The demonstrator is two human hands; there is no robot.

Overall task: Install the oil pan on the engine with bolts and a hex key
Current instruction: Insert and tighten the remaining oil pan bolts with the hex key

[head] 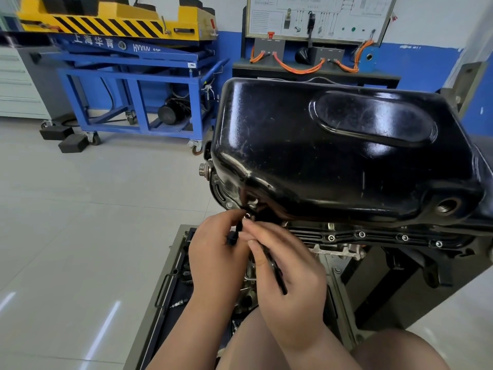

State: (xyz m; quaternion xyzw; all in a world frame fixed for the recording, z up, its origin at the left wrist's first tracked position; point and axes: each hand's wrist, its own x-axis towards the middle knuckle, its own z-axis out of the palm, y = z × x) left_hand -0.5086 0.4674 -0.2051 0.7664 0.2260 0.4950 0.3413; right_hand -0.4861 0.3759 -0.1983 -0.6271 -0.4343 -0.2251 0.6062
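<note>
Oil pan (333, 145) sits on the engine (333, 251), just above the fingers (257, 232). Left hand (213, 255) pinches the hex key (278, 279) at a corner bolt (248, 216), apparently steadying it; right hand (289, 279) curls round its shaft, likely for leverage.

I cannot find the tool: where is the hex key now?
Lower centre of the head view: the left hand and right hand hold the hex key together, just below the near left corner of the oil pan.
</note>
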